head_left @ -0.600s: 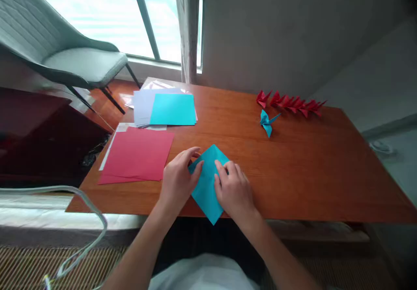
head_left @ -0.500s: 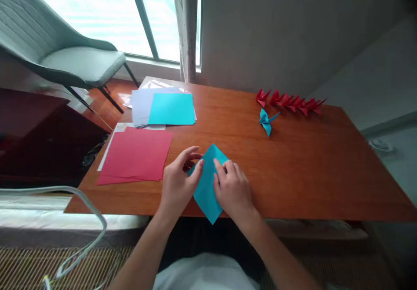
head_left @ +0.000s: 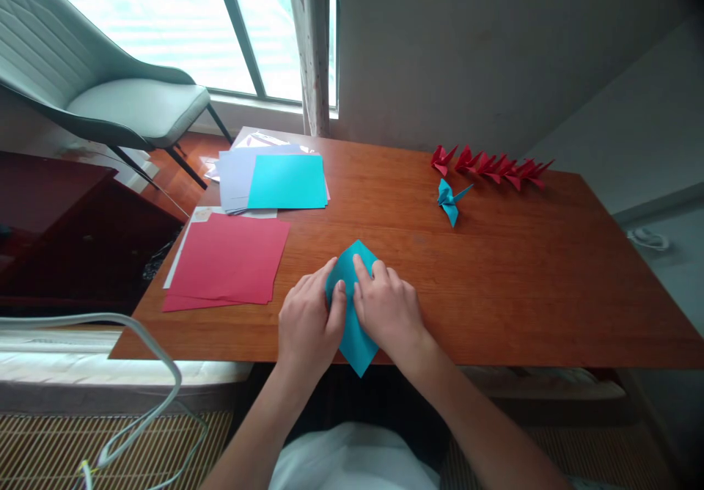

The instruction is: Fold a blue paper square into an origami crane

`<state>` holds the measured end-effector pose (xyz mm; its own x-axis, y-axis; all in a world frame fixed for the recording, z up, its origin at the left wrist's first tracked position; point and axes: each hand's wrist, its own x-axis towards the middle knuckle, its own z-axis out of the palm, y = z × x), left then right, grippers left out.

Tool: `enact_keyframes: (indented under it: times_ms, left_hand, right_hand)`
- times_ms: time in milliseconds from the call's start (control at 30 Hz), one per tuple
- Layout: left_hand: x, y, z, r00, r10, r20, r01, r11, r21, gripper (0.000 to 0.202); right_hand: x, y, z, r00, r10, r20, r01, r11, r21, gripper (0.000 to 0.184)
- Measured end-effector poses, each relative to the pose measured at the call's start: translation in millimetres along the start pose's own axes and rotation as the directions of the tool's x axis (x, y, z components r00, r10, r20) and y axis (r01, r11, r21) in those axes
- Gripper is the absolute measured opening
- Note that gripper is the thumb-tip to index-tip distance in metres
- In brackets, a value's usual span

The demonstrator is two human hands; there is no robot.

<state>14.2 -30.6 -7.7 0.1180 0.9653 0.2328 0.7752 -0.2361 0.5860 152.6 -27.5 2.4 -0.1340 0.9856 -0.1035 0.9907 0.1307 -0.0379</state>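
Observation:
A turquoise sheet of origami paper [head_left: 358, 358], folded into a diamond, lies at the table's front edge, its lower corner reaching past the edge. My left hand [head_left: 311, 317] is closed on the paper's left side, the thumb on top and the fingers along the side edge. On the right half rests my right hand [head_left: 389, 306], fingers bent together and index fingertip pressing near the paper's middle. Both hands cover parts of its side corners. Farther back on the right stands a finished turquoise paper crane [head_left: 449, 201].
Several red paper cranes [head_left: 498, 168] form a row at the back right. Red sheets [head_left: 228, 259] lie on the left, and a turquoise sheet [head_left: 289, 182] tops a pale stack [head_left: 235, 178] behind them. A chair [head_left: 137, 108] stands beyond the table [head_left: 522, 292]; a white cable [head_left: 159, 354] hangs at the left.
My left hand has closed in over the paper's left side, folding that corner inward. My right fingertips have shifted slightly left and up on the paper.

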Motion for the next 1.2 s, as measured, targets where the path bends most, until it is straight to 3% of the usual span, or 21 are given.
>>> enact_keyframes:
  times_ms: [200, 467, 800, 933, 1200]
  left_hand:
    - [1, -3, -3.3, 0.999, 0.040, 0.020, -0.043, 0.980, 0.193, 0.043]
    - [-6, -9, 0.2, 0.998, 0.063, -0.024, -0.052, 0.946, 0.319, 0.043]
    - [-9, -17, 4.2, 0.989, 0.150, 0.005, -0.150, 0.983, 0.103, 0.041]
    - [-12, -19, 4.7, 0.965, 0.253, 0.065, -0.256, 0.965, 0.050, 0.049]
    - [-13, -17, 1.7, 0.884, 0.395, 0.250, -0.441, 0.882, 0.168, 0.061]
  right_hand:
    - [9, -1, -5, 0.999, 0.009, 0.033, -0.009, 1.000, -0.001, 0.052]
    - [6, 1, -2, 1.000, 0.012, 0.029, -0.013, 0.999, 0.032, 0.053]
    - [-6, -1, 1, 0.999, 0.040, -0.006, -0.040, 0.995, 0.090, 0.064]
    - [-9, 3, 1, 1.000, 0.009, -0.003, -0.009, 0.994, 0.108, 0.060]
    - [-1, 12, -6, 0.998, -0.034, 0.043, 0.030, 0.995, 0.098, 0.049]
